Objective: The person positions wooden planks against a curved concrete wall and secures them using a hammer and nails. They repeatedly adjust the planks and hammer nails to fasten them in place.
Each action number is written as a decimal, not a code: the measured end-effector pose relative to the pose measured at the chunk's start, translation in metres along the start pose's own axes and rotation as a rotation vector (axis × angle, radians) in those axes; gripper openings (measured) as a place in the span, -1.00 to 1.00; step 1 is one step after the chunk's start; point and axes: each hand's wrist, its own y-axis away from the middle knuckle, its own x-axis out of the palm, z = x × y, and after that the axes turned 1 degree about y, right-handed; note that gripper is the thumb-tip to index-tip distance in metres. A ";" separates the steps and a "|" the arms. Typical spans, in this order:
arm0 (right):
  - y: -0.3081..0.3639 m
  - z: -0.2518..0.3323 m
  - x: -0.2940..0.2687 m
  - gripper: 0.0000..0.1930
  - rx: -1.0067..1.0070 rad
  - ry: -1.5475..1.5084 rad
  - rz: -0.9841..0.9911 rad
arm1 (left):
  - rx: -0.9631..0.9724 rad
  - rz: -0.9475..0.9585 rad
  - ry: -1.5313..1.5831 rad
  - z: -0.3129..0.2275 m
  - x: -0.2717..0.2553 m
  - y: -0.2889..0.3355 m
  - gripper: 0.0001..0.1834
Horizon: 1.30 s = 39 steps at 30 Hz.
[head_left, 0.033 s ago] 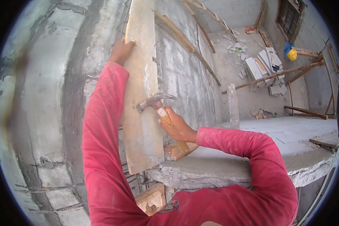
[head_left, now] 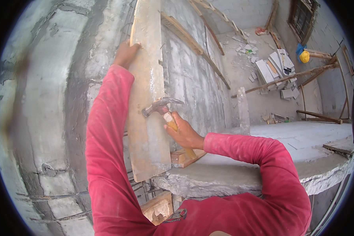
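A long, cement-stained wooden board [head_left: 147, 145] runs from the top of the picture toward me, left of the middle. My left hand [head_left: 126, 54] grips its left edge far up, thumb on the face and the other fingers mostly hidden. In my right hand [head_left: 186, 135] is a claw hammer [head_left: 162, 105], its yellowish handle wrapped by my fingers. The hammer's striking face is over the board, touching it or very close; its claw points right. Below the handle's end, a small wood block [head_left: 179, 157] sits against the board's right edge.
A broken concrete ledge [head_left: 216, 183] lies before my chest, with exposed bars at its left. Rough concrete [head_left: 55, 129] fills the left side. Timber braces [head_left: 196, 47] lean beyond the board. Stacked pale blocks [head_left: 269, 70], rubble and a yellow helmet [head_left: 304, 56] are at far right.
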 end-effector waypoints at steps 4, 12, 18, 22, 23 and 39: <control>-0.006 0.002 0.004 -0.58 -0.002 -0.014 -0.045 | -0.041 0.021 0.097 -0.001 -0.005 -0.001 -0.63; -0.018 -0.013 0.000 -0.62 0.068 -0.070 -0.016 | -0.166 0.247 0.180 0.005 -0.002 0.008 -0.57; -0.016 -0.024 0.007 -0.64 0.023 -0.144 -0.055 | 0.137 0.240 -0.097 0.044 -0.010 0.015 -0.55; -0.022 -0.029 0.006 -0.66 0.058 -0.134 -0.088 | 0.128 0.348 -0.180 0.025 -0.011 0.008 -0.54; -0.023 -0.026 0.004 -0.66 0.056 -0.134 -0.101 | 0.194 0.384 -0.290 0.011 -0.017 0.010 -0.54; -0.022 -0.018 0.003 -0.64 0.110 -0.132 -0.057 | -0.041 0.343 0.276 0.008 -0.020 0.008 -0.58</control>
